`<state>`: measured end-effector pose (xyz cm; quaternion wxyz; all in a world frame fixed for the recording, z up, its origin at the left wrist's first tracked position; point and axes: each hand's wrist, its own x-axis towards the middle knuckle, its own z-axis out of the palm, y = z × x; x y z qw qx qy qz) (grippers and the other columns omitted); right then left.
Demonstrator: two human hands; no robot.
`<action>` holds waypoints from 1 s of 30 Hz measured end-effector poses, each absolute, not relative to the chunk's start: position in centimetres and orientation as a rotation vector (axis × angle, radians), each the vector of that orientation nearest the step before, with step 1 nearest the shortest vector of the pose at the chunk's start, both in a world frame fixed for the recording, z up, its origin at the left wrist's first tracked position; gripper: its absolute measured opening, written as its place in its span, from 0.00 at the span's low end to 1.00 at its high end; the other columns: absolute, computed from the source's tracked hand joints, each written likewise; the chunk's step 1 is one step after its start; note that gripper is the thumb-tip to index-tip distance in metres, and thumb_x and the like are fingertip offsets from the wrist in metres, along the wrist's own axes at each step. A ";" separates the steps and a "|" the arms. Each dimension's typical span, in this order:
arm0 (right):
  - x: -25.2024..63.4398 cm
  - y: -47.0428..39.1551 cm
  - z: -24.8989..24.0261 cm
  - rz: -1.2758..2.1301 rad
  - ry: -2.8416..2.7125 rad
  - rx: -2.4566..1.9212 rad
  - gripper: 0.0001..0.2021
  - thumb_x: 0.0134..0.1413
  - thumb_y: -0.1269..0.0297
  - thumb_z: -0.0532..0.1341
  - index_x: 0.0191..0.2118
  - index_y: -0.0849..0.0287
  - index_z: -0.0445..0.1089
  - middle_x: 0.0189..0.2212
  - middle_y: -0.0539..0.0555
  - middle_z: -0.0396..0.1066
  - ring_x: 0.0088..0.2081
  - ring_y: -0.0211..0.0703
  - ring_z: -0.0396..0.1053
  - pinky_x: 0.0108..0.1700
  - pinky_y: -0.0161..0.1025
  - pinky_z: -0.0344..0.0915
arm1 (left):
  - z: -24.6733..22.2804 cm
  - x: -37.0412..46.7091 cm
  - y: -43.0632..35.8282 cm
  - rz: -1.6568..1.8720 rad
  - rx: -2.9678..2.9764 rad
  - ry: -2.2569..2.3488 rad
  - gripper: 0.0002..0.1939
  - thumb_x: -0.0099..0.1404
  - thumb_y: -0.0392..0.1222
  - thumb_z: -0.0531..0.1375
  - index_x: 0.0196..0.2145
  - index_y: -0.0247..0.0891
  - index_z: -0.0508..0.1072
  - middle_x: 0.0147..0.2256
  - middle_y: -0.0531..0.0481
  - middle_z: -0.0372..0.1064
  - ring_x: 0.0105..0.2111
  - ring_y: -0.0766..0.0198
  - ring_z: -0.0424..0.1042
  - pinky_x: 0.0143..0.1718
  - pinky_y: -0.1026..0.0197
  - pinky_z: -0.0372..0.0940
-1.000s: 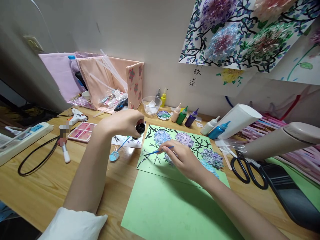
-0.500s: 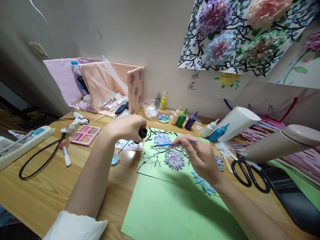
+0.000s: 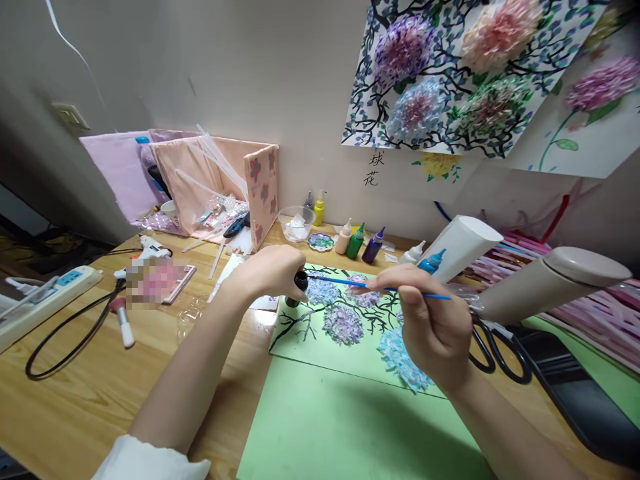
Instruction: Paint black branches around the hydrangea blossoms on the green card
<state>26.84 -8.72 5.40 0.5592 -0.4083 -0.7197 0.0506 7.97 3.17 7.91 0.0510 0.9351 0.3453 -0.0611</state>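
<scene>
My left hand (image 3: pixel 275 272) grips a small black ink bottle (image 3: pixel 299 288) over the left part of a green picture sheet (image 3: pixel 300 350). In my right hand (image 3: pixel 437 327) is a thin blue paintbrush (image 3: pixel 335 281), pinched between thumb and fingers, its dark tip at the bottle's mouth. Whether the tip is inside cannot be made out. Black branches (image 3: pixel 295 320) are painted on the sheet. Raised purple flowers (image 3: pixel 343 325) stand among them, and a light-blue flower (image 3: pixel 400 360) lies beneath my right hand, partly hidden by it.
A plain green sheet (image 3: pixel 310 420) lies nearer me. Behind stand paint bottles (image 3: pixel 355 243), a clear bowl (image 3: pixel 296 227) and a small palette (image 3: pixel 321 242). On the right are scissors (image 3: pixel 510 360), a black phone-like object (image 3: pixel 575 393) and a tumbler (image 3: pixel 545 283). A glue gun (image 3: pixel 153 247) lies left.
My left hand has turned the bottle and brought it right, over the sheet. The brush has risen from the sheet to the bottle's mouth. The view has shifted slightly.
</scene>
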 end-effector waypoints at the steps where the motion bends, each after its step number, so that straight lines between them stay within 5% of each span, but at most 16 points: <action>1: 26.8 -8.7 5.4 0.130 -1.722 -0.954 0.11 0.63 0.66 0.48 0.38 0.55 0.68 0.31 0.53 0.72 0.35 0.41 0.70 0.37 0.41 0.65 | 7.8 8.0 3.2 -0.170 2.847 1.051 0.18 0.49 0.55 0.63 0.26 0.36 0.69 0.25 0.49 0.69 0.23 0.65 0.62 0.21 0.62 0.47; 14: 26.7 -8.6 6.0 0.011 -1.869 -0.874 0.08 0.59 0.74 0.52 0.40 0.61 0.67 0.32 0.54 0.72 0.35 0.40 0.66 0.36 0.38 0.66 | 7.1 8.0 3.4 0.006 2.811 0.926 0.07 0.50 0.40 0.60 0.30 0.38 0.69 0.29 0.50 0.69 0.28 0.64 0.65 0.26 0.63 0.53; 19: 26.8 -8.9 6.2 0.064 -1.852 -0.859 0.08 0.59 0.75 0.52 0.40 0.61 0.66 0.32 0.54 0.72 0.36 0.39 0.65 0.36 0.37 0.65 | 7.0 7.5 3.8 0.079 2.822 0.904 0.10 0.50 0.35 0.58 0.33 0.38 0.68 0.32 0.49 0.68 0.33 0.62 0.65 0.29 0.63 0.56; 30: 26.7 -8.9 6.2 0.036 -1.879 -0.854 0.09 0.59 0.75 0.52 0.40 0.61 0.67 0.32 0.55 0.72 0.37 0.39 0.66 0.38 0.37 0.66 | 7.2 7.3 3.7 0.103 2.821 0.896 0.09 0.51 0.37 0.58 0.33 0.38 0.65 0.32 0.51 0.67 0.31 0.64 0.65 0.28 0.63 0.54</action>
